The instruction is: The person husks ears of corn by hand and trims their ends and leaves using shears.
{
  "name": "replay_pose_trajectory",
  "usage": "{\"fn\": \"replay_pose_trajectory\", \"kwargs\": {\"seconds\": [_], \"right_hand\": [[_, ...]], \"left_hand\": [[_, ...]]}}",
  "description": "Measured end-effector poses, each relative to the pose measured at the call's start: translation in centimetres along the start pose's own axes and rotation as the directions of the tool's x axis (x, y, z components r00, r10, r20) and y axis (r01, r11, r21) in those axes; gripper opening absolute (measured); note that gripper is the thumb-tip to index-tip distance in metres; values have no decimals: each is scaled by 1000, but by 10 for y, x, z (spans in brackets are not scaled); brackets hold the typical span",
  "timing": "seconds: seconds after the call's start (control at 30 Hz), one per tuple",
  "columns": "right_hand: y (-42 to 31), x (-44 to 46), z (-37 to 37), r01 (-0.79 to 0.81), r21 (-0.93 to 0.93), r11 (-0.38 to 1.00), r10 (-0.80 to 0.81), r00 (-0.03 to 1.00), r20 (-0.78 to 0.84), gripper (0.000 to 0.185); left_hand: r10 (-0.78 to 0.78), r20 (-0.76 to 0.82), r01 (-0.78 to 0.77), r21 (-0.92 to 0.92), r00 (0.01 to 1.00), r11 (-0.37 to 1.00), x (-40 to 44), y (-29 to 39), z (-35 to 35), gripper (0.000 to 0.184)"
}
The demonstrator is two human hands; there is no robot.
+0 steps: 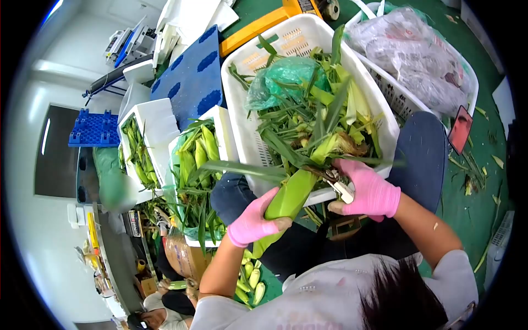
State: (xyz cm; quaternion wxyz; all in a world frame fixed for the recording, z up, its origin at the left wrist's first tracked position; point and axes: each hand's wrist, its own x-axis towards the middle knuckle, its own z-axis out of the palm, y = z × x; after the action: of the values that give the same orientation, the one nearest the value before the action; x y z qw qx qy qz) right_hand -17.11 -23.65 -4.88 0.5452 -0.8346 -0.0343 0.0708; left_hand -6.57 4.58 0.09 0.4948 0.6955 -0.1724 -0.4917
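Observation:
My left hand [256, 220], in a pink glove, is wrapped round a green ear of corn [291, 193] with long leaves. My right hand [366, 190], also gloved in pink, grips a small cutting tool with a white handle [345, 192] at the upper end of the ear. The tool's blades are partly hidden among the leaves. Both hands are at the near rim of a white basket [391, 126] that holds cut leaves, husks and a green plastic bag [286, 80].
White foam boxes of corn [206, 144] stand on the left beside a blue pallet [190, 71]. A basket of clear bags [423, 60] is at the upper right. Peeled ears [254, 278] lie on the floor. Another person [165, 308] sits at the lower left.

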Motion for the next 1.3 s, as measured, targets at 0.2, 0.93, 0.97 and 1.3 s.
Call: {"fn": "replay_pose_trajectory", "kwargs": {"seconds": [0.2, 0.93, 0.97, 1.3], "right_hand": [[-10, -9, 17, -273, 738, 617, 188, 962, 198, 13], [-11, -24, 10, -347, 632, 693, 90, 911, 402, 52], [-8, -25, 11, -296, 618, 728, 28, 914, 405, 56], [-18, -22, 12, -313, 828, 464, 299, 936, 186, 26]], "left_hand": [[1, 145, 40, -285, 989, 958, 5, -16, -20, 92], [155, 355, 129, -658, 922, 742, 16, -57, -19, 89], [105, 428, 206, -620, 898, 757, 16, -57, -23, 92], [235, 410, 102, -651, 881, 752, 32, -61, -2, 104]]}}
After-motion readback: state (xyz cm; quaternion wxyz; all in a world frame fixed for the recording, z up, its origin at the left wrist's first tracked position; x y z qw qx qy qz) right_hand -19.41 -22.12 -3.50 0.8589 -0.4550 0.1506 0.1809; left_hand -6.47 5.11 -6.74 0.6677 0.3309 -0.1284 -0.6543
